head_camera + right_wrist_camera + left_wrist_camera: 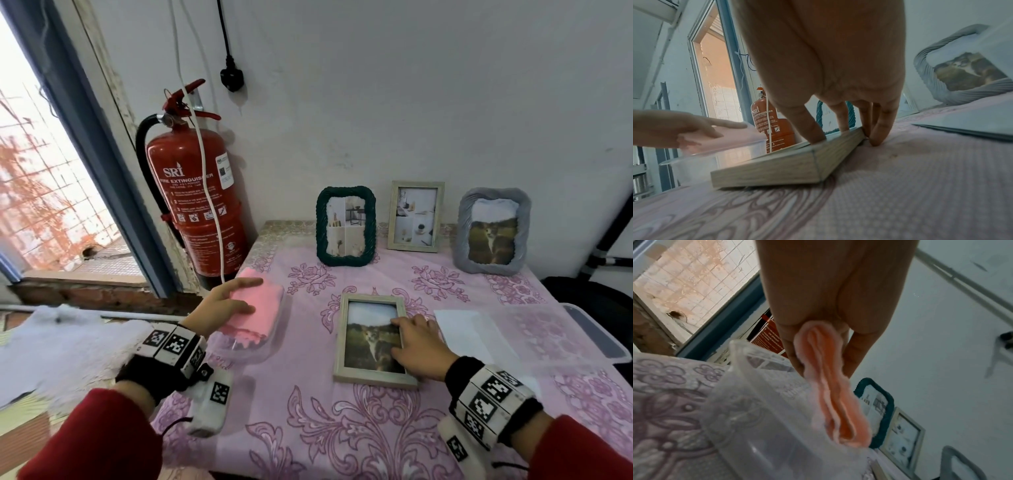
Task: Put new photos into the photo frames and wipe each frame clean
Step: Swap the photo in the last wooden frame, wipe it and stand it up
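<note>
A pale wooden frame [363,346] with a cat photo lies flat on the pink flowered tablecloth [342,428]. My right hand [404,337] rests on its right side, thumb on the glass and fingers straight down at the frame's right edge [838,146]. My left hand [255,295] pinches a folded pink cloth [263,311] between thumb and fingers, just above a clear plastic container [239,349]. In the left wrist view the cloth [834,402] hangs from the fingers [855,353] over the container rim [740,363].
Three frames stand at the back by the wall: a green rope frame [346,226], a pale wooden one [416,216] and a grey one [491,231]. A clear lid [565,335] with white paper [459,329] lies to the right. A red fire extinguisher [195,195] stands at the left.
</note>
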